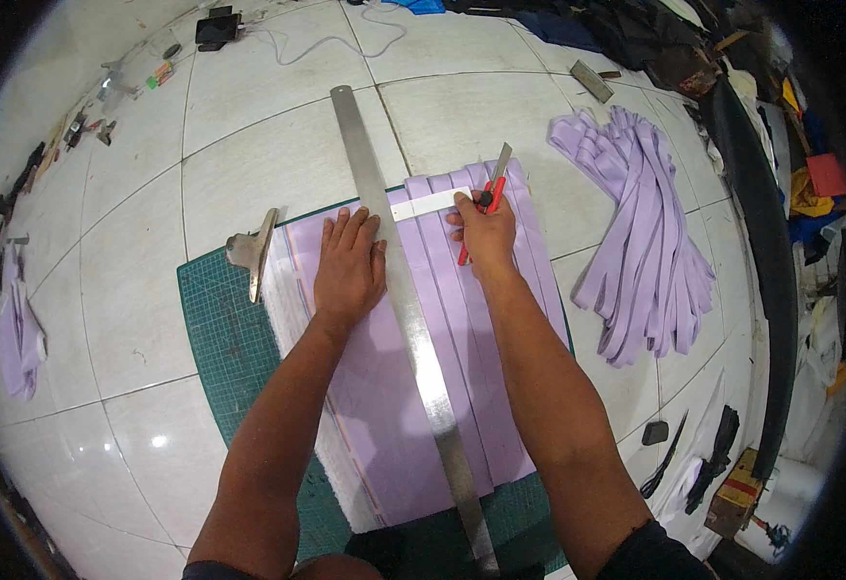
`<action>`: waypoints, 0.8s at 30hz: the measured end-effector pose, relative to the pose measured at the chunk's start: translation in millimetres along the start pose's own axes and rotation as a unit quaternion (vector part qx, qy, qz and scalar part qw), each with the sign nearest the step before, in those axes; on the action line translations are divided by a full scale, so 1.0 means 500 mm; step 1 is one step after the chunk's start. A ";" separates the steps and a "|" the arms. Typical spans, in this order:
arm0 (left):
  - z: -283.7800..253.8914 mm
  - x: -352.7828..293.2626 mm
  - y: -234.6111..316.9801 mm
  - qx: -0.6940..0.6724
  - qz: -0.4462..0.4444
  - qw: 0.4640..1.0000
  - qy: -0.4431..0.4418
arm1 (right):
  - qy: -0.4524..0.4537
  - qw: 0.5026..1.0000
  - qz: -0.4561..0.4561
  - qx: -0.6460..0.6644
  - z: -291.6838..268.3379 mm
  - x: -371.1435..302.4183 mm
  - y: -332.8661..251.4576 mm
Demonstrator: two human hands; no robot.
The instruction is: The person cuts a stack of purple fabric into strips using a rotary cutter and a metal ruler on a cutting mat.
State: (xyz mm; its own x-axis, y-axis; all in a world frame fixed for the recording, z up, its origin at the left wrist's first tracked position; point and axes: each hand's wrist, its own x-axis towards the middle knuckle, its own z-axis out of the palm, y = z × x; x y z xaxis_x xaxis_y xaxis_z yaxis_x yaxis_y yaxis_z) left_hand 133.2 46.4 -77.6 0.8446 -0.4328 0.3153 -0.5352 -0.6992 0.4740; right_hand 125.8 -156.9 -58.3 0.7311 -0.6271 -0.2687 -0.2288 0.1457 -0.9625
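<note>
My left hand lies open and flat on lilac fabric, its fingers beside the left edge of a long steel ruler. The ruler runs lengthwise over the fabric. My right hand is closed around a red utility knife with its blade pointing away from me. The same hand's thumb and fingers rest at the right end of a short white strip, which lies across the fabric right of the ruler. Several lengthwise cut strips lie there. The fabric rests on a green cutting mat.
A metal clip sits at the fabric's far left corner. On the tiled floor to the right lies a bundle of lilac strips. A phone-like black device and cable are far left; dark cloth lies at the back.
</note>
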 end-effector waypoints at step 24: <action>0.015 0.001 -0.009 0.027 0.046 0.998 0.027 | -0.017 0.988 0.059 0.140 -0.230 -0.189 -0.089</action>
State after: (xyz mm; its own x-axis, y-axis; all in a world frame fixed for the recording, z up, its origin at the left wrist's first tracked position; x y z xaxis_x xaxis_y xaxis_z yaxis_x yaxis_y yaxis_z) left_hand 136.3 45.0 -85.5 0.7893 -0.4664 0.3992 -0.6074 -0.6878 0.3974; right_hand -7.1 -192.0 14.4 0.7321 -0.5682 -0.3759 -0.1300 0.4250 -0.8958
